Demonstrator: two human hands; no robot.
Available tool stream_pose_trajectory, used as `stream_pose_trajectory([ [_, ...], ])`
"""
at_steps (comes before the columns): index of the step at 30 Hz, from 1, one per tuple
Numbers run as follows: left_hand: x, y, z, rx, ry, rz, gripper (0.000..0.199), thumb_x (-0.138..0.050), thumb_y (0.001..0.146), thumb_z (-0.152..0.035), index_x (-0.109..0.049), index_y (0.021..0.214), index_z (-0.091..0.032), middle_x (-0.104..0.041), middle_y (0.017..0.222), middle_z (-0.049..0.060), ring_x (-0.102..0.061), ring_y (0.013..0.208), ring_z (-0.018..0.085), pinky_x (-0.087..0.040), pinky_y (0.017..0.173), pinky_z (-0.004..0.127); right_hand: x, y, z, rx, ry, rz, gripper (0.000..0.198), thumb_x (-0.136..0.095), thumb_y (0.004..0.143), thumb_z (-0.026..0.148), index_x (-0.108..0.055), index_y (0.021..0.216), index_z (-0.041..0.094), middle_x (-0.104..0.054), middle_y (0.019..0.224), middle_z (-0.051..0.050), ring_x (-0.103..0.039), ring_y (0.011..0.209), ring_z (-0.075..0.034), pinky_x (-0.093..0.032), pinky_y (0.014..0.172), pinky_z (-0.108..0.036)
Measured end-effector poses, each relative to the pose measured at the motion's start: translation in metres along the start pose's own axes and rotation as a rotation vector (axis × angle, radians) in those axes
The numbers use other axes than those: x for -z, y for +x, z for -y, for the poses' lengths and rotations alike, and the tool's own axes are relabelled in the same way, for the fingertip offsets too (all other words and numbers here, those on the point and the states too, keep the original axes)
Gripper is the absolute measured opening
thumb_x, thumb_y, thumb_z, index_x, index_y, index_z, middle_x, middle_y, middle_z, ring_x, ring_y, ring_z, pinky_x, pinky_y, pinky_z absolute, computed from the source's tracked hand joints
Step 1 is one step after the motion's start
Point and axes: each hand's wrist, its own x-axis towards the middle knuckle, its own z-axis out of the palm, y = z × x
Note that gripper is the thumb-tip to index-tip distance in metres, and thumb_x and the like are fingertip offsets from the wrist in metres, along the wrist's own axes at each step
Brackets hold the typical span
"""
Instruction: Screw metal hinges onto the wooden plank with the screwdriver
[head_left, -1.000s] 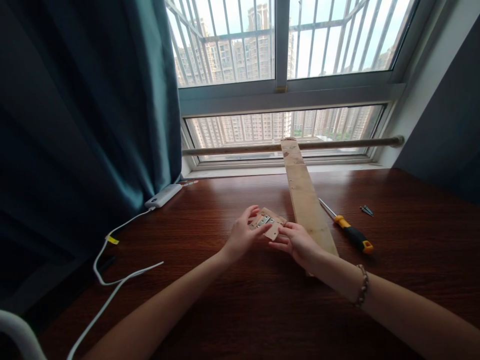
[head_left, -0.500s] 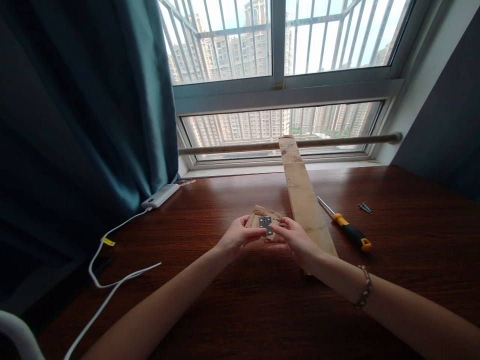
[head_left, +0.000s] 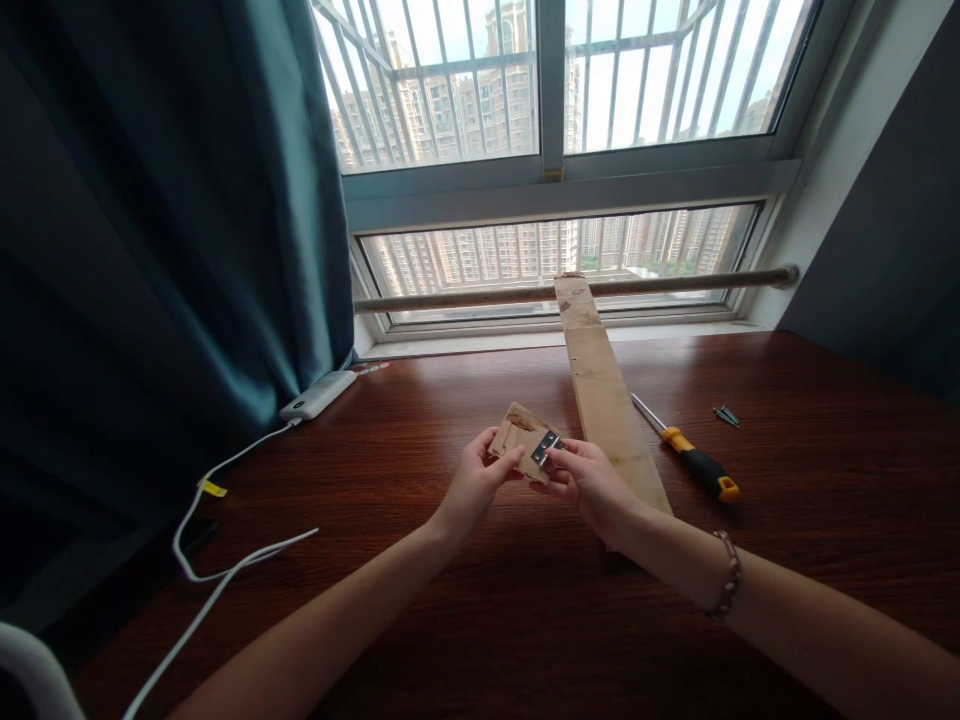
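A small wooden block (head_left: pixel 515 428) with a rough brown patch is held above the table. My left hand (head_left: pixel 480 478) grips its left side, thumb on top. A dark metal hinge (head_left: pixel 543 447) with screw holes lies against the block's right part. My right hand (head_left: pixel 592 480) has its thumb on the hinge, with the fingers under it; whether those fingers also grip the block is partly hidden. Just behind my right hand, a long wooden board (head_left: pixel 604 400) slants from the table up to the rail.
A yellow-and-black screwdriver (head_left: pixel 697 462) lies right of the board, with several screws (head_left: pixel 726 416) beyond it. On the left are a white power bank (head_left: pixel 319 395), a white cable (head_left: pixel 225 572) and a blue curtain (head_left: pixel 300 220). A metal rail (head_left: pixel 465 298) crosses before the window.
The wooden block has turned and tilted, so more of its face shows. The hinge has shifted right and now sits at a slant under my right thumb.
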Motion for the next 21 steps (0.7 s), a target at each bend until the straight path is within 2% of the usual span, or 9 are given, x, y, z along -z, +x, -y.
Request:
stream_pose_trajectory([
  [5,-0.001,-0.001,0.0,-0.019,-0.114,0.001,0.033,-0.063,0.073,-0.038,-0.057,0.094,-0.014,-0.063,0.091,0.007,-0.06,0.078,0.015,-0.047,0.067,0.025,0.0,0.002,0.005,0.023,0.051,-0.042,0.012,-0.06,0.066,0.013,-0.058,0.078,0.011,-0.064,0.069,-0.003,-0.06,0.062,-0.012,-0.053,0.064,-0.03],
  [8,-0.006,0.001,0.008,-0.033,-0.236,-0.013,0.035,-0.057,0.077,-0.046,-0.056,0.094,-0.015,-0.063,0.093,0.008,-0.06,0.086,0.017,-0.047,0.075,0.03,0.006,0.008,0.026,0.112,0.088,-0.078,0.009,-0.058,0.068,0.01,-0.057,0.077,0.012,-0.064,0.071,-0.002,-0.06,0.064,-0.012,-0.054,0.069,-0.032],
  [10,-0.013,0.006,0.019,-0.02,-0.235,-0.007,0.038,-0.056,0.077,-0.048,-0.056,0.094,-0.014,-0.062,0.097,0.01,-0.058,0.094,0.019,-0.045,0.084,0.034,0.013,0.014,0.048,0.198,0.115,-0.116,0.008,-0.057,0.07,0.008,-0.057,0.076,0.013,-0.064,0.071,-0.002,-0.06,0.064,-0.011,-0.055,0.069,-0.031],
  [15,-0.047,0.043,0.05,0.094,-0.061,0.043,0.042,-0.07,0.066,-0.04,-0.057,0.095,-0.013,-0.06,0.105,0.013,-0.055,0.102,0.022,-0.042,0.09,0.035,0.041,0.028,0.104,0.405,0.166,-0.225,0.01,-0.052,0.073,0.004,-0.057,0.071,0.013,-0.065,0.07,-0.002,-0.062,0.065,-0.011,-0.055,0.067,-0.026],
  [18,-0.072,0.065,0.058,0.128,-0.12,0.108,0.041,-0.073,0.062,-0.033,-0.058,0.094,-0.011,-0.061,0.105,0.016,-0.057,0.099,0.025,-0.043,0.09,0.039,0.054,0.032,0.123,0.444,0.199,-0.27,0.013,-0.049,0.073,0.001,-0.056,0.07,0.012,-0.065,0.069,-0.003,-0.063,0.065,-0.012,-0.056,0.067,-0.026],
  [21,-0.089,0.075,0.056,0.138,-0.206,0.112,0.039,-0.072,0.061,-0.029,-0.059,0.092,-0.01,-0.063,0.103,0.017,-0.06,0.093,0.028,-0.044,0.086,0.043,0.059,0.033,0.131,0.451,0.207,-0.294,0.015,-0.047,0.073,0.0,-0.057,0.072,0.011,-0.066,0.069,-0.005,-0.064,0.065,-0.014,-0.057,0.063,-0.027],
])
